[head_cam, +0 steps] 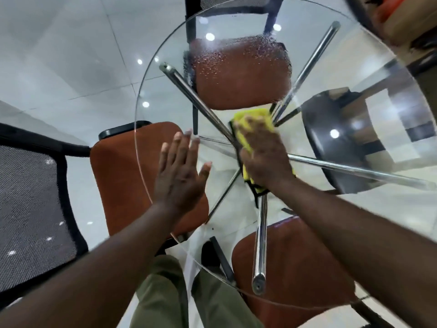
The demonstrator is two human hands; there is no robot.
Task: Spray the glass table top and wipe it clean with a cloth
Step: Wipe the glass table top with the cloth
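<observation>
— Two hands at the glass table top [165, 95]: which one has the yellow cloth [253, 117]?
— The right hand [262, 152]. Fingers straight, it presses the cloth flat at the table top's centre. The left hand [179, 171] is flat toward its left rim, fingers spread, holding nothing.
— And the far half?
— Spray droplets [236, 53] bead there, unwiped. Orange-seated chairs [241, 81] sit under its near, left and far rim.

Your round glass table top [343, 74] has spray droplets [236, 53] beading on the far side. Yellow cloth [255, 114] lies near the middle.
</observation>
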